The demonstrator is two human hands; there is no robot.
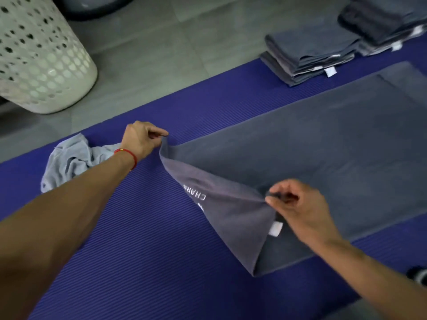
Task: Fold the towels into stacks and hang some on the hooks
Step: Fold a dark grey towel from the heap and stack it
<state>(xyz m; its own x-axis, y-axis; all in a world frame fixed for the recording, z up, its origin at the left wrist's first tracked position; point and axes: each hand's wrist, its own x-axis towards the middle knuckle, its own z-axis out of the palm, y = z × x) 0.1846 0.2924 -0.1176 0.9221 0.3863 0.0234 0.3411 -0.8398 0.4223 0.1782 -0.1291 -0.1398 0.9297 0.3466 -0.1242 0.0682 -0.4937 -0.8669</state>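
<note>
Across the purple mat (pixel 143 239) that runs over the grey tiled floor (pixel 147 42), a dark grey towel (pixel 323 158) lies spread flat, with its near short end lifted off the mat by both hands. At the far corner of that end, the left hand (pixel 141 139) pinches the cloth between thumb and fingertips, a red string bracelet (pixel 129 155) round its wrist. At the near side of the same end, the right hand (pixel 298 204) pinches the hem with curled fingers, so the edge hangs taut between the two hands and turns back over the towel's flat part. White stitched letters (pixel 196 195) show on the raised underside, and a small white label (pixel 276 228) sits just below the right hand. Beside the left forearm, farther from the spread towel, a crumpled light grey towel (pixel 69 160) rests on the mat. At the mat's far edge, beyond the flat towel, stands a stack of folded grey towels (pixel 307 54) with white tags showing at its side, and just past it a second pile of folded dark towels (pixel 381 24), partly cut by the picture's edge. Off the mat, on the floor beyond the crumpled towel, stands a white perforated laundry basket (pixel 39 61)
</note>
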